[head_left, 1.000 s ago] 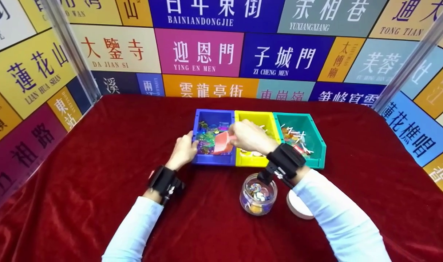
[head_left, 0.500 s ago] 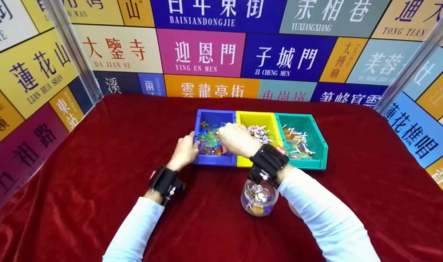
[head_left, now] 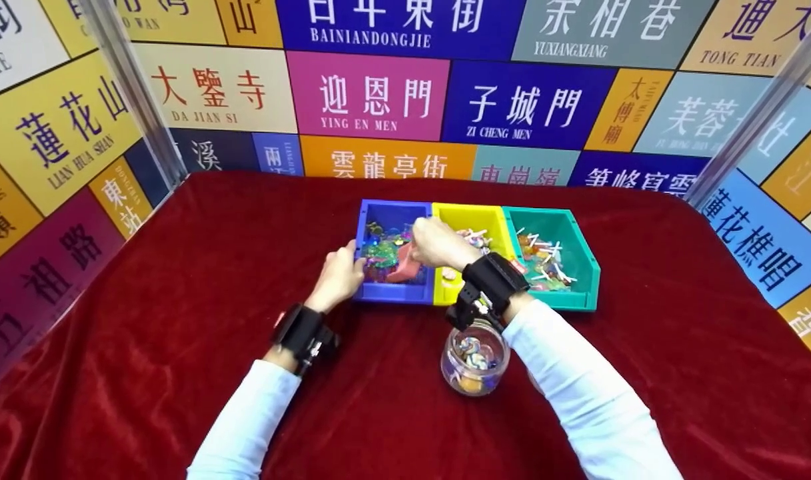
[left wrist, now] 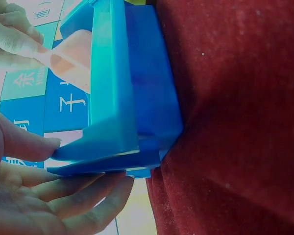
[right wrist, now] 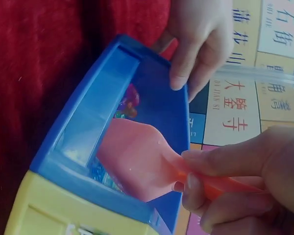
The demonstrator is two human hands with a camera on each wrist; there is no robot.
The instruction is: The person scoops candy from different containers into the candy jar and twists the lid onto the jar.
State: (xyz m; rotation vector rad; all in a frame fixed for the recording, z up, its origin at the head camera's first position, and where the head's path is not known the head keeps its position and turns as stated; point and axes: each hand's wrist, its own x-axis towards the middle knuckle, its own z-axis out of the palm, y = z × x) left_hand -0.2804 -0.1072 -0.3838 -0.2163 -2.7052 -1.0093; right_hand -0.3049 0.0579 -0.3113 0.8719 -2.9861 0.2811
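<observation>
My left hand (head_left: 337, 279) grips the left wall of the blue bin (head_left: 395, 293), its thumb on the inside and its fingers outside, as the left wrist view shows. In my right hand (head_left: 444, 244) is the handle of a pink scoop (right wrist: 137, 156), pinched between thumb and fingers. The scoop's blade is tilted down inside the blue bin, among shiny coloured pieces (head_left: 382, 252). What lies under the blade is hidden. Below the right wrist stands an open clear jar (head_left: 475, 367) holding swirl-patterned candies and other small pieces.
Joined to the blue bin's right are a yellow bin (head_left: 449, 293) with swirled candies and a teal bin (head_left: 582, 267) with white-stick lollipops. Red cloth (head_left: 258, 220) covers the table. A sign-covered wall (head_left: 365, 100) stands behind, with clear posts at both corners.
My right hand has gone left and down with the scoop into the blue bin, then slightly back up and right. The left hand keeps its grip on the bin.
</observation>
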